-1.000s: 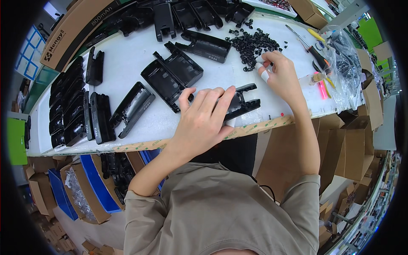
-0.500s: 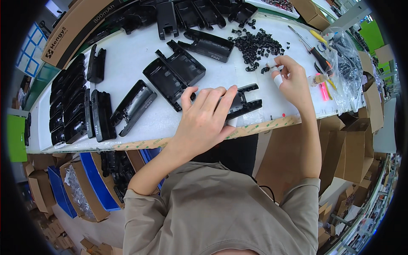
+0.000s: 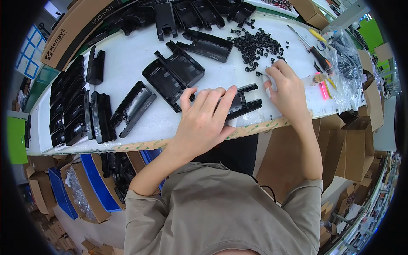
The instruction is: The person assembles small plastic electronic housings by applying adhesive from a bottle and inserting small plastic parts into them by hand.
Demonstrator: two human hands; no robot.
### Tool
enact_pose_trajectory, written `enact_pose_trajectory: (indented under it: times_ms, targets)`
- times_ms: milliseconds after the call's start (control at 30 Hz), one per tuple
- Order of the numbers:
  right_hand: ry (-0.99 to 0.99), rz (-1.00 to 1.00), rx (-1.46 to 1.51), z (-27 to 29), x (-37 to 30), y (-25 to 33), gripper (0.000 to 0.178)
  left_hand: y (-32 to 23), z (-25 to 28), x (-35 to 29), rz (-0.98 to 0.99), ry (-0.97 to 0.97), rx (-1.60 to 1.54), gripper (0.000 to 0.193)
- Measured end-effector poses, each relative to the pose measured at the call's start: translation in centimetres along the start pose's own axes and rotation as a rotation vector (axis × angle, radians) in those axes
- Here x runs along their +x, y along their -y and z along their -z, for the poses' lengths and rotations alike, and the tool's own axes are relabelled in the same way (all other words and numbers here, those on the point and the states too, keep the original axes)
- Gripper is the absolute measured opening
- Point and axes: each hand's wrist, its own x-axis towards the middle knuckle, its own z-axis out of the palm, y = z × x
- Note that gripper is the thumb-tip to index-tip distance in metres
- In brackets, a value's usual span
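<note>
My left hand (image 3: 204,112) lies over a black plastic housing (image 3: 246,104) near the table's front edge, its fingers across the top and the thumb at the near side. Much of that housing is hidden under the palm. My right hand (image 3: 287,91) is bent in a pinch to the right of it, white covers on its thumb and index finger. A small black part (image 3: 259,74) lies right by those fingertips; whether anything sits between them is hidden. Just beyond is a loose pile of small black parts (image 3: 259,44). Two joined open housings (image 3: 174,70) rest left of centre.
More black housings stand in rows at the left (image 3: 68,102) and along the back (image 3: 187,15). A screwdriver (image 3: 318,57), a pink stick (image 3: 324,90) and a clear plastic bag (image 3: 344,63) lie at the right. Cardboard boxes (image 3: 355,144) stand below the table.
My right hand has moved slightly left and toward me, away from the pile, its fingers curling inward. My left hand stays on the housing.
</note>
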Motion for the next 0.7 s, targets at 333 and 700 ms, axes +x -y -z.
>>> enact_pose_trajectory:
  times_ms: [333, 700]
  targets:
    - [0.193, -0.057, 0.053, 1.2, 1.9, -1.5, 0.017, -0.2, -0.2, -0.1, -0.077, -0.098, 0.141, 0.060]
    - [0.263, -0.042, 0.142, 3.4, 1.0, -0.2, 0.020, -0.1, -0.5, -0.2, -0.110, -0.144, 0.189, 0.048]
